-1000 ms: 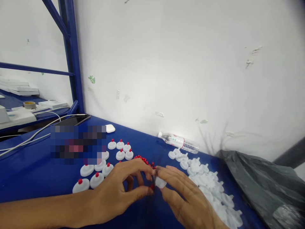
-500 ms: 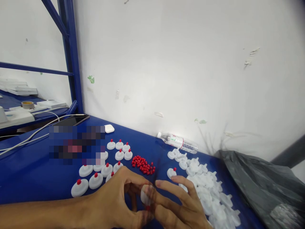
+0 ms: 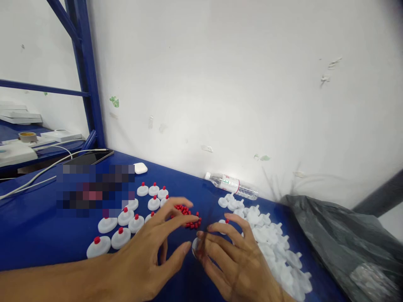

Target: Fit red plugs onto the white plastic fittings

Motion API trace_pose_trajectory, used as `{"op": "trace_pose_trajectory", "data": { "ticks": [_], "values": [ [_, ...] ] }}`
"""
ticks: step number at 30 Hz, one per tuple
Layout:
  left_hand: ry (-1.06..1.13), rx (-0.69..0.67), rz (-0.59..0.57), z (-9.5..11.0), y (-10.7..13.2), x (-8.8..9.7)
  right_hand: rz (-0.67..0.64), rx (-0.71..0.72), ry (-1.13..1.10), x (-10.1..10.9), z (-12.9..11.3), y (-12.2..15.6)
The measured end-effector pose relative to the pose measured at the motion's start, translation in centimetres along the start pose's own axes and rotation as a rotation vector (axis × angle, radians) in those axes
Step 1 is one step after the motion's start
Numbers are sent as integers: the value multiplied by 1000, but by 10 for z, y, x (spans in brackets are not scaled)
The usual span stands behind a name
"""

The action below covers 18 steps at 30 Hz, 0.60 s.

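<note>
- Head view: our right hand [image 3: 234, 256] pinches a white disc [image 3: 194, 248]
- Our left hand [image 3: 154, 245] is spread-fingered near red caps [image 3: 192, 225]
- Likely positioning the disc, we next need a steady pinch

- No words or numbers can be read.
- The clear bottle [image 3: 232, 185] has a white label [image 3: 228, 183] with green and red marks, too small to read.
- The label goes around the bottle's middle.
</note>
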<state>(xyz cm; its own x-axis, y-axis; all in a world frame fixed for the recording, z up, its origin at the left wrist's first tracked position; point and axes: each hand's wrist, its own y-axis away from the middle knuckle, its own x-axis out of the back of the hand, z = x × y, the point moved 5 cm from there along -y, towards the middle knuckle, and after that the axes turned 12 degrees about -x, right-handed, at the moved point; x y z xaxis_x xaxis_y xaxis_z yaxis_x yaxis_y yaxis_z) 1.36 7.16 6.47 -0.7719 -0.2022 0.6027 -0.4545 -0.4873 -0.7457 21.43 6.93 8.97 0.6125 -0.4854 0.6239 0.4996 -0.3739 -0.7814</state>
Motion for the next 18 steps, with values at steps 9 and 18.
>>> {"op": "trace_pose_trajectory", "data": {
  "ticks": [9,18],
  "values": [
    [-346,-94,75,-17,-21,29,-74,33,-47,-25,4,12],
    [-544,-115,6,-24,-29,32,-13,41,21,-27,4,12]
  ]
}}
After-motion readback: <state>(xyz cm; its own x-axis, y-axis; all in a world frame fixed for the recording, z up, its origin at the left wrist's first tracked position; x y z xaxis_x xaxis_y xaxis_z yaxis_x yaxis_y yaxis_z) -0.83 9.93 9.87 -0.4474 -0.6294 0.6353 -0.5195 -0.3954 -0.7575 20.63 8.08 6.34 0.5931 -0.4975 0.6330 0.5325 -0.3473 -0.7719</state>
